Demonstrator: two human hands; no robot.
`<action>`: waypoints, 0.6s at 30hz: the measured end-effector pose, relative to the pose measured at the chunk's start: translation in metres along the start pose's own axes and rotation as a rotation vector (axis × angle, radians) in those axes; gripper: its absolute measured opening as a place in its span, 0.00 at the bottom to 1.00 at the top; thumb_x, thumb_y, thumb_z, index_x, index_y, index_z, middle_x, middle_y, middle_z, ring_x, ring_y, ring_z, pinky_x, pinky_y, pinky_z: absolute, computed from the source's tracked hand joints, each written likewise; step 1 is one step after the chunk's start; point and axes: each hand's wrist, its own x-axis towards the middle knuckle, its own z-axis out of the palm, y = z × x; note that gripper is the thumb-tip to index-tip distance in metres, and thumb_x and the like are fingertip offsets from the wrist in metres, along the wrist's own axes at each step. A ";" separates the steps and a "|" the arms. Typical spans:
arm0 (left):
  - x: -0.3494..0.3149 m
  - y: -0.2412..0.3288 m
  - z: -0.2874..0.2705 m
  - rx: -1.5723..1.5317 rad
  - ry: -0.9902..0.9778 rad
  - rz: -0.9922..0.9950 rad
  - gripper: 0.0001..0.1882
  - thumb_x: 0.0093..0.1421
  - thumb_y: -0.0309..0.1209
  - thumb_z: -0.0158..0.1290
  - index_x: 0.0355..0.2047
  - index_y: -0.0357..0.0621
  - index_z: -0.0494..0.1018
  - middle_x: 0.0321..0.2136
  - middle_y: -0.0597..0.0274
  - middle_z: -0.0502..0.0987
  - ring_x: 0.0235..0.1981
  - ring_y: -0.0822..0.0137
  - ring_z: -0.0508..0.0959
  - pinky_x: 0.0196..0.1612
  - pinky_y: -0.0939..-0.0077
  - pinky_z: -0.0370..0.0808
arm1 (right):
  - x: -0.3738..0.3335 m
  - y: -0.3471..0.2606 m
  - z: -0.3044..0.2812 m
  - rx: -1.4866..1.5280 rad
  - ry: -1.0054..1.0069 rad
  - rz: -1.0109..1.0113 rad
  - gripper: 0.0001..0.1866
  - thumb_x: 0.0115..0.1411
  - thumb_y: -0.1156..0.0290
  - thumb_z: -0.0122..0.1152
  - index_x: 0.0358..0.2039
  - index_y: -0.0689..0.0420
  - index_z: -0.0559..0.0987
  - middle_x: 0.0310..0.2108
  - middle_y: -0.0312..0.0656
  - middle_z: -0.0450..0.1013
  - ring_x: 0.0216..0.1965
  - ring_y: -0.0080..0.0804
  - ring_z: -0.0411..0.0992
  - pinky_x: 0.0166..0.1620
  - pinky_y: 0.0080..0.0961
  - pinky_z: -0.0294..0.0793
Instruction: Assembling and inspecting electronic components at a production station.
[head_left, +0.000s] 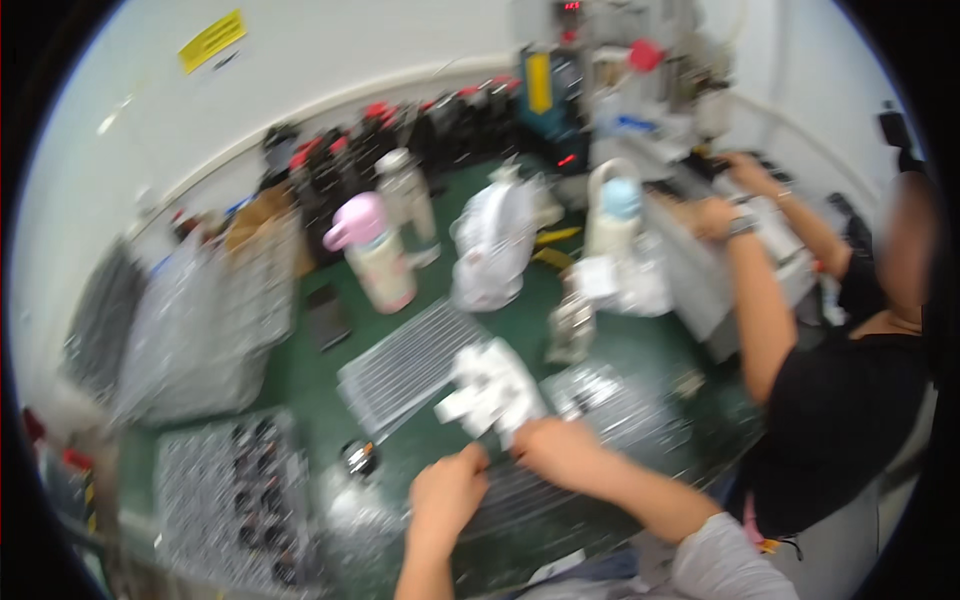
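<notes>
My left hand (447, 497) is closed above the near part of the green table, its thumb and fingers pressed together. My right hand (560, 450) is closed close to its right, at the lower edge of a crumpled heap of white paper or cloth (492, 385). Whatever the fingers of either hand pinch is too small and blurred to name. Behind the heap lies a ribbed clear plastic tray (410, 362). A small round black-and-silver part (359, 458) sits left of my left hand. More ribbed plastic (520, 500) shows under my hands.
At left, a clear tray (215, 500) holds several small dark parts, with plastic sheets (215, 320) behind it. A pink-lidded bottle (375, 255), a clear bottle (408, 205), a phone (327, 317) and a plastic bag (493, 245) stand or lie farther back. A co-worker (840, 420) works at right.
</notes>
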 end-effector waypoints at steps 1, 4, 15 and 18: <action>0.001 -0.009 0.008 -0.039 -0.004 0.010 0.09 0.44 0.28 0.55 0.29 0.48 0.74 0.21 0.58 0.77 0.26 0.54 0.78 0.31 0.60 0.73 | 0.003 0.001 0.005 0.002 -0.008 0.021 0.09 0.49 0.66 0.59 0.31 0.52 0.80 0.33 0.45 0.74 0.38 0.44 0.73 0.40 0.38 0.73; -0.003 -0.008 0.006 -0.041 0.056 0.030 0.10 0.39 0.24 0.55 0.26 0.47 0.74 0.15 0.59 0.74 0.20 0.58 0.76 0.25 0.65 0.71 | 0.009 0.000 0.008 0.092 0.063 -0.087 0.06 0.48 0.70 0.60 0.26 0.58 0.76 0.31 0.47 0.73 0.35 0.45 0.74 0.36 0.40 0.73; 0.002 0.014 -0.001 -0.012 -0.001 0.014 0.10 0.41 0.27 0.55 0.28 0.50 0.74 0.15 0.63 0.72 0.21 0.58 0.76 0.25 0.63 0.70 | 0.005 0.006 -0.003 0.107 0.075 -0.055 0.11 0.45 0.70 0.65 0.29 0.56 0.75 0.31 0.44 0.73 0.34 0.45 0.75 0.35 0.38 0.73; -0.003 0.014 -0.004 -0.047 0.015 0.017 0.10 0.44 0.27 0.54 0.30 0.50 0.74 0.16 0.60 0.73 0.22 0.57 0.76 0.26 0.63 0.70 | 0.005 0.005 -0.006 0.131 0.052 -0.084 0.13 0.46 0.66 0.66 0.32 0.56 0.75 0.32 0.45 0.74 0.35 0.45 0.75 0.36 0.38 0.73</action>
